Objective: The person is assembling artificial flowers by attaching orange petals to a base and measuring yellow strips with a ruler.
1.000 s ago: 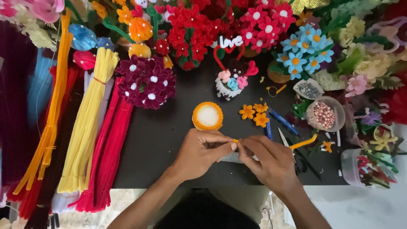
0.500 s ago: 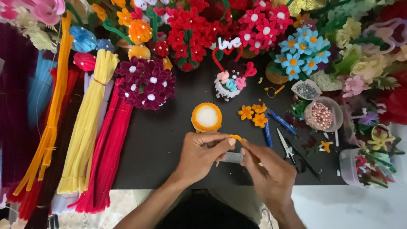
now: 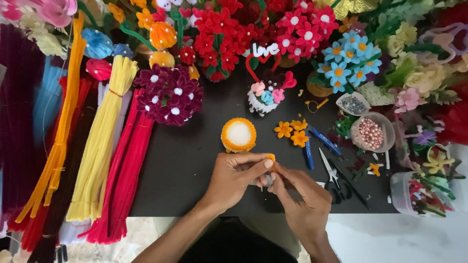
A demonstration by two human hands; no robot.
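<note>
- One bundle of yellow fuzzy stems (image 3: 100,146) is lying at the left, with one red bundle (image 3: 127,165) just beside it.
- One round orange-rimmed white disc (image 3: 238,135) is sitting above the hands.
- A small orange piece (image 3: 270,157) is being pinched by the left hand (image 3: 234,178) and the right hand (image 3: 300,202), fingertips pressed together around it.
- Three orange flowers (image 3: 292,131) are lying near two blue pens (image 3: 317,143).
- Pink beads are being held in one clear bowl (image 3: 373,132).

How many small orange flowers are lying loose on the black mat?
3, clustered right of the round orange-rimmed white piece: one left, one upper, one lower. Others may be hidden among the clutter.
</note>
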